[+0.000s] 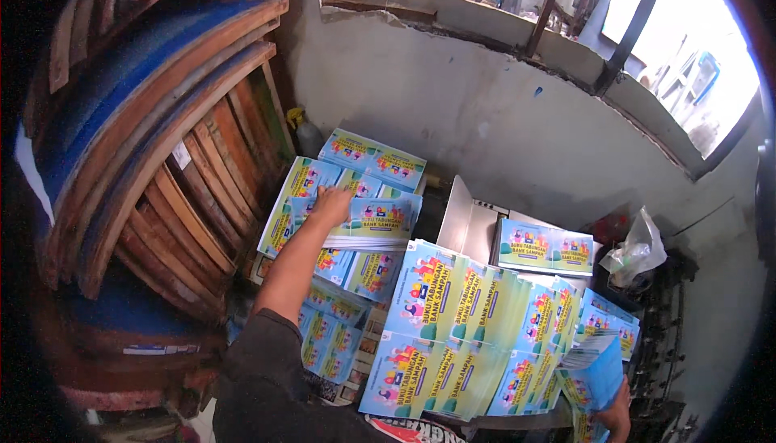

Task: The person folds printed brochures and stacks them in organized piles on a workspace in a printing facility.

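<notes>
My left hand (333,204) is closed over the left part of a bundle of printed booklets (384,218) with white page edges. The bundle lies across other booklet stacks against the wall, and my fingertips are partly hidden. At the lower right, my right hand (617,412) grips a blue-backed bundle of booklets (600,374), bent so its page edges fan out. Between my hands, overlapping blue and green printed covers (420,297) are spread in rows. A further stack of booklets (546,246) sits in an open white box (469,221) behind them.
Wooden frames with blue mesh (170,63) lean in layers on the left. A spray bottle (305,132) stands by the wall (453,103). On the right are a clear plastic bag (636,251) and a dark metal rack (659,322). A window opening is above.
</notes>
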Demonstrator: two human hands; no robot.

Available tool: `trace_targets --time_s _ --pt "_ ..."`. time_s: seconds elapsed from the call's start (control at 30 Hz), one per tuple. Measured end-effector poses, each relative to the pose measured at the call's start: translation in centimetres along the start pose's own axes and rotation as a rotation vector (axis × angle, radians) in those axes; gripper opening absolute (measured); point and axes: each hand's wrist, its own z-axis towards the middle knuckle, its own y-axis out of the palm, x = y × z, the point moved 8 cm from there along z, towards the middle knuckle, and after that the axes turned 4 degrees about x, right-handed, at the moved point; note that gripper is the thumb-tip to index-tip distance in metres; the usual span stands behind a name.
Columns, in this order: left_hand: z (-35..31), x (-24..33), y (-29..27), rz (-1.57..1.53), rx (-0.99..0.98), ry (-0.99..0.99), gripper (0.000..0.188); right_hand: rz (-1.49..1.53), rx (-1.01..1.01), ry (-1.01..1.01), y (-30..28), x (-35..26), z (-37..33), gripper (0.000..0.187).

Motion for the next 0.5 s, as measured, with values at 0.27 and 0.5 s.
trace_targets --time_s 0.27,0.5 --pt "-0.4 -0.2 0.4 -0.091 -0.052 -0.038 0.04 0.012 0.015 0.023 -1.1 -1.6 -0.9 0.143" --pt "0.2 -0.6 2.6 -0.09 -0.214 -0.049 0.054 0.051 0.098 -0.005 -2.1 -2.8 -1.0 0.148"
